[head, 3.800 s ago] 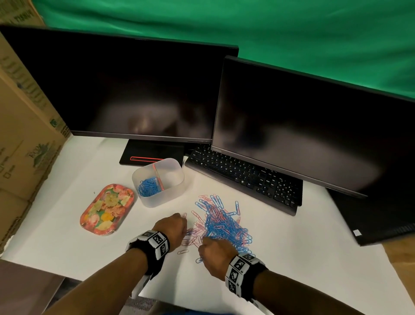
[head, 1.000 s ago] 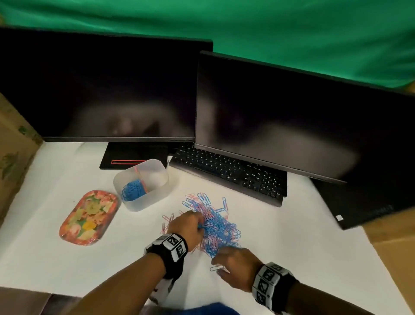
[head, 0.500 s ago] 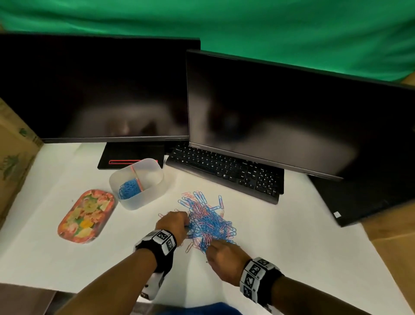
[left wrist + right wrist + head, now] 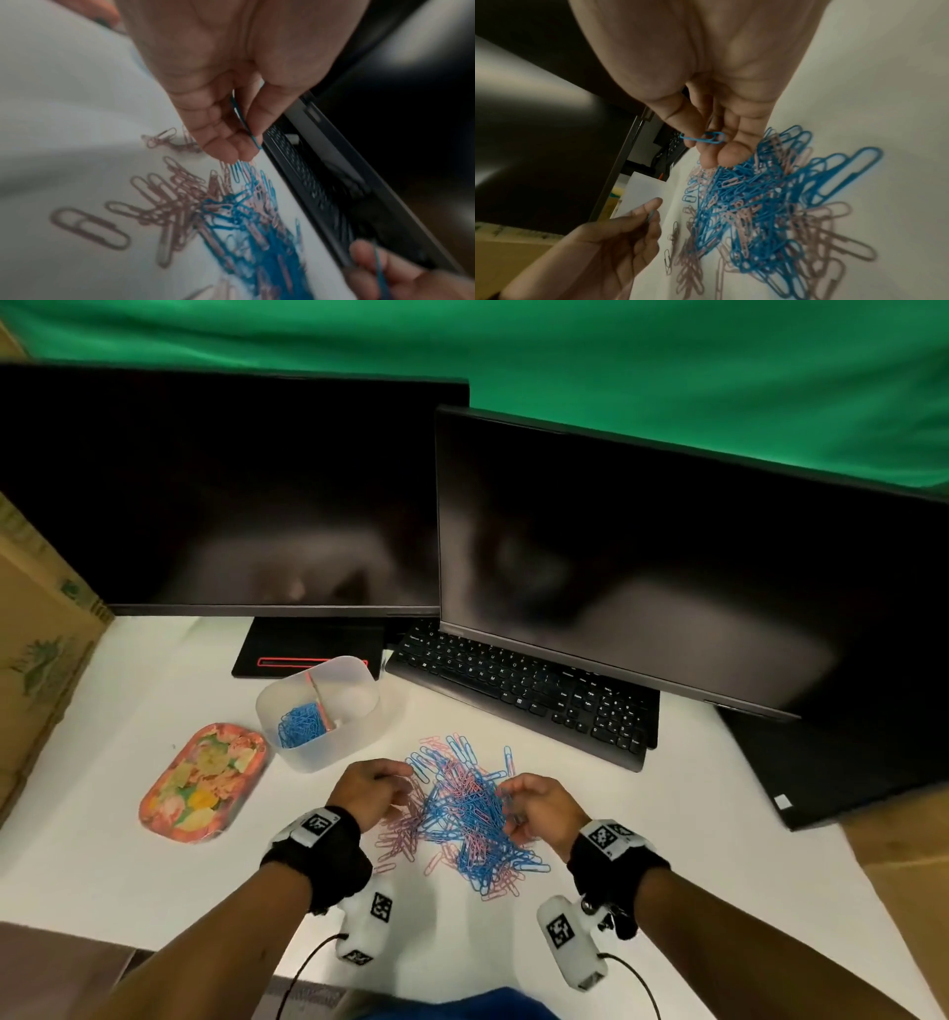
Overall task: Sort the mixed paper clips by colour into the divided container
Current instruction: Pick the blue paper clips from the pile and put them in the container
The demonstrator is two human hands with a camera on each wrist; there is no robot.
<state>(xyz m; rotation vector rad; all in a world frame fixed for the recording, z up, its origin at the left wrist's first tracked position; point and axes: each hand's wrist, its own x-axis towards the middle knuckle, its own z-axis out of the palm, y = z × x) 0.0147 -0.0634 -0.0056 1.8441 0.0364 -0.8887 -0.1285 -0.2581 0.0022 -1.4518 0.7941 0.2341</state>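
A heap of blue and pink paper clips (image 4: 464,814) lies on the white table between my hands. My left hand (image 4: 377,785) hovers at the heap's left edge and pinches a blue clip (image 4: 244,119) between thumb and fingers. At the heap's right edge my right hand (image 4: 529,801) is lifted and pinches another blue clip (image 4: 703,138). The translucent divided container (image 4: 321,711) stands beyond my left hand. Its left compartment holds a pile of blue clips (image 4: 303,724), and a pink divider (image 4: 318,693) crosses its middle.
A flowered oval tray (image 4: 203,780) lies left of the container. A black keyboard (image 4: 518,693) and two dark monitors (image 4: 667,588) stand behind the heap. A cardboard box (image 4: 36,649) borders the table's left side. White table surface shows to the right of the heap.
Both hands have risen off the heap and drawn apart, each now pinching a blue clip. The head view has shifted slightly.
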